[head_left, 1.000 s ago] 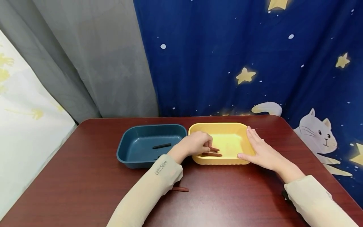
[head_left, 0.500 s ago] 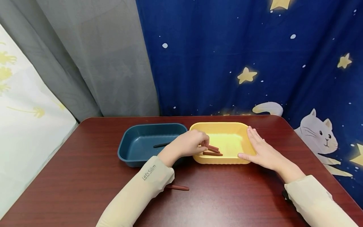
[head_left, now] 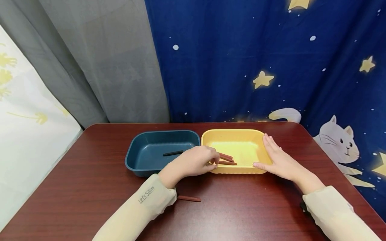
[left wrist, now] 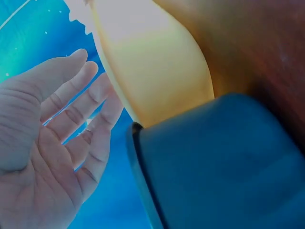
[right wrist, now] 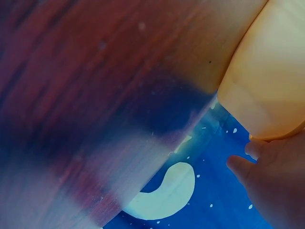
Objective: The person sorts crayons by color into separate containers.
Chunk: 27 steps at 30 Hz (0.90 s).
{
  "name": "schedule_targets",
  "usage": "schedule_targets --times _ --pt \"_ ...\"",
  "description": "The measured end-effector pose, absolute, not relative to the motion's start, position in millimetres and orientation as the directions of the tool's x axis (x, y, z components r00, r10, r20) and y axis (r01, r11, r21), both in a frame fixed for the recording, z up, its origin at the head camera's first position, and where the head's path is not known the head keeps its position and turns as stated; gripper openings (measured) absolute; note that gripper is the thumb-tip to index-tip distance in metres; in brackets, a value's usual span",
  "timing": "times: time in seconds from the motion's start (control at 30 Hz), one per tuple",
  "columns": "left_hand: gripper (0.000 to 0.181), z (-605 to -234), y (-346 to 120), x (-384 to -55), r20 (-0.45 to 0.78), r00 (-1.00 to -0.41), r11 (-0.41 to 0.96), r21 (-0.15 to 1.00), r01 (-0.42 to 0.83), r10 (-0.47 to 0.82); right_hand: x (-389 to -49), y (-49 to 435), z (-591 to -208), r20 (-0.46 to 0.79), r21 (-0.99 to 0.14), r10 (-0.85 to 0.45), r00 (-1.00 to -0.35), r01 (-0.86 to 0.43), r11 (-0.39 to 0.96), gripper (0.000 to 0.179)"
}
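My left hand [head_left: 193,162] hangs over the near left corner of the yellow bin [head_left: 232,170], its fingers loosely bent. In the left wrist view the palm of that left hand [left wrist: 52,143] faces the camera with nothing in it. Just beyond the fingertips, several reddish-brown crayon-like sticks [head_left: 227,163] lie inside the bin, partly hidden by the hand. My right hand [head_left: 280,162] rests against the bin's right end, fingers straight along the rim and thumb at the near side. In the right wrist view the right fingers [right wrist: 240,167] sit beside the bin wall.
A dark blue bin [head_left: 135,169] stands directly left of the yellow one, with a black stick [head_left: 172,153] inside. Another reddish-brown stick [head_left: 190,198] lies on the brown table [head_left: 241,207] in front, near my left cuff. Curtains [head_left: 211,67] hang behind the table.
My left hand has drawn back from the sticks in the yellow bin, moving left and nearer to me, and more of the sticks showed as it withdrew. The right hand stays at the bin's end.
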<state>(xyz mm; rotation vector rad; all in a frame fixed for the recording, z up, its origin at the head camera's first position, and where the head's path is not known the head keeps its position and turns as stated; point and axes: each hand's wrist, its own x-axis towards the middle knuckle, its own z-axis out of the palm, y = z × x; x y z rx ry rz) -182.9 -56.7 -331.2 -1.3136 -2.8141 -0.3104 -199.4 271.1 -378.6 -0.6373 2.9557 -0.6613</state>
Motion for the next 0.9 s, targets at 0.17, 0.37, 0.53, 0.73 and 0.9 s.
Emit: schedule_targets --times 0.17,0.37,0.53,0.73,0.9 --pt "0.006 -331 -60 -174 0.145 -0.607 0.586 0.168 0.793 0.781 -199 272 -379 0.041 -0.415 -0.398 -0.916 -0.378 0.827 0.111" --pt "0.005 -329 -68 -165 0.177 -0.589 0.572 0.142 0.808 0.788 -199 273 -379 0.041 -0.409 -0.394 -0.918 -0.375 0.832 0.111" --pt "0.003 -332 -78 -157 0.173 -0.600 0.581 0.149 0.800 0.781 -200 273 -379 0.035 -0.409 -0.390 -0.920 -0.369 0.835 0.112" --pt "0.006 -337 -87 -149 0.178 -0.612 0.594 0.150 0.791 0.770 -200 272 -379 0.029 -0.412 -0.387 -0.922 -0.364 0.836 0.112" --pt "0.007 -343 -94 -143 0.175 -0.616 0.595 0.158 0.788 0.768 -200 272 -378 0.028 -0.413 -0.394 -0.919 -0.369 0.832 0.112"
